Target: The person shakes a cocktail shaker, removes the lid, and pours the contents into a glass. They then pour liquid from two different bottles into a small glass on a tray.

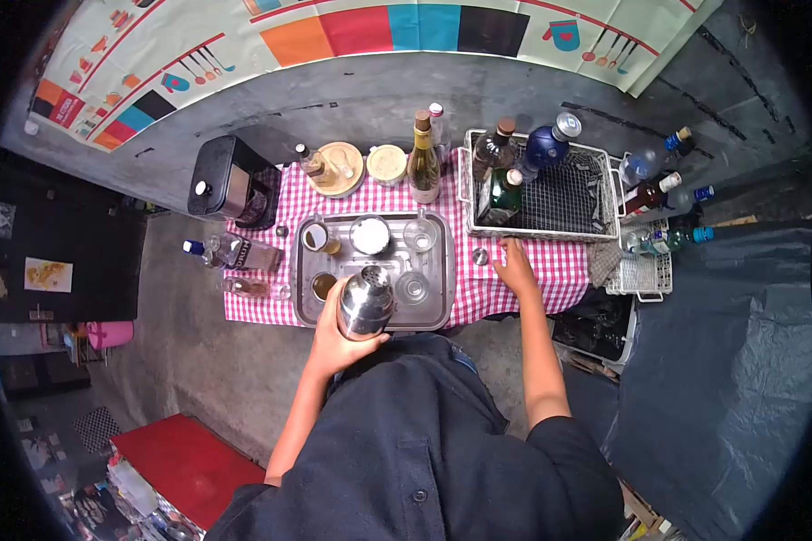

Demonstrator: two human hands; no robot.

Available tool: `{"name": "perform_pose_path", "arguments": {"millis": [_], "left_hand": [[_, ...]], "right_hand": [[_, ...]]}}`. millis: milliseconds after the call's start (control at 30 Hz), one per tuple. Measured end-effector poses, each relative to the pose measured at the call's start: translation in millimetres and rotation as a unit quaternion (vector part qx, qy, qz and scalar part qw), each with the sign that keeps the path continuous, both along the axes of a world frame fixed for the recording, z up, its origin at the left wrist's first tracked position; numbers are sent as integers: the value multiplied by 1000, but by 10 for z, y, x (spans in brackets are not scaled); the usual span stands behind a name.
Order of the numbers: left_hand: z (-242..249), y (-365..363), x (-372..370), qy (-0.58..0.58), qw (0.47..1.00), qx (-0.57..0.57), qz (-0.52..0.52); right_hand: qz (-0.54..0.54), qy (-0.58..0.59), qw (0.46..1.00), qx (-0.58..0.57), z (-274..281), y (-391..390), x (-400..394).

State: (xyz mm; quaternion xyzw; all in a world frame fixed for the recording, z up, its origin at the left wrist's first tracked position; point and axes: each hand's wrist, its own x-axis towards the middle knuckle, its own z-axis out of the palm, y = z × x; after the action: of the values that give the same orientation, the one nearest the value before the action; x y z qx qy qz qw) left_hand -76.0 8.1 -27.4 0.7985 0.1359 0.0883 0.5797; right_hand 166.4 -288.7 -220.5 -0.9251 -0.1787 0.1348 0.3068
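My left hand [332, 332] is wrapped round a steel cocktail shaker [366, 307], whose cap is off, so the strainer holes at its top show. The shaker is over the front edge of a grey tray [444, 311]. On the tray are a glass mug with brownish liquid [316, 238], a container of something white [370, 234], a glass of dark brown liquid [324, 287] and two clear glasses [412, 288]. To the right, my right hand [514, 270] reaches over the checked cloth with fingers extended, beside a small steel cap [480, 257] and just before a wire basket.
The white wire basket [550, 233] holds several bottles at the back right. A wine bottle [423, 167] and wooden-lidded jars [387, 165] stand behind the tray. Left are a black coffee machine [230, 185] and a clear bottle lying down [248, 252]. More bottles stand far right.
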Motion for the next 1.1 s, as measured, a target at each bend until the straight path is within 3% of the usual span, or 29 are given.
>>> {"name": "perform_pose_path", "arguments": {"millis": [67, 100, 200, 300, 500, 600, 667, 1100], "left_hand": [[30, 38, 27, 9, 1000, 4, -10], [38, 54, 41, 15, 1000, 10, -14], [60, 110, 62, 18, 999, 5, -31], [-18, 194, 74, 17, 999, -3, -28], [44, 218, 132, 24, 999, -30, -30], [52, 207, 115, 34, 997, -62, -36], [24, 215, 111, 20, 999, -19, -34], [-44, 109, 115, 9, 997, -78, -15]], "right_hand": [[-4, -11, 1000, 19, -43, -2, -5], [-2, 11, 999, -36, 84, 42, -19], [5, 59, 997, 47, -80, 58, -142], [12, 44, 998, -49, 173, 253, -385], [94, -27, 994, -44, -41, 652, -382], [78, -46, 995, -48, -105, 767, -364], [55, -34, 996, -63, -90, 821, -348], [70, 16, 995, -75, -142, 877, -189]]}}
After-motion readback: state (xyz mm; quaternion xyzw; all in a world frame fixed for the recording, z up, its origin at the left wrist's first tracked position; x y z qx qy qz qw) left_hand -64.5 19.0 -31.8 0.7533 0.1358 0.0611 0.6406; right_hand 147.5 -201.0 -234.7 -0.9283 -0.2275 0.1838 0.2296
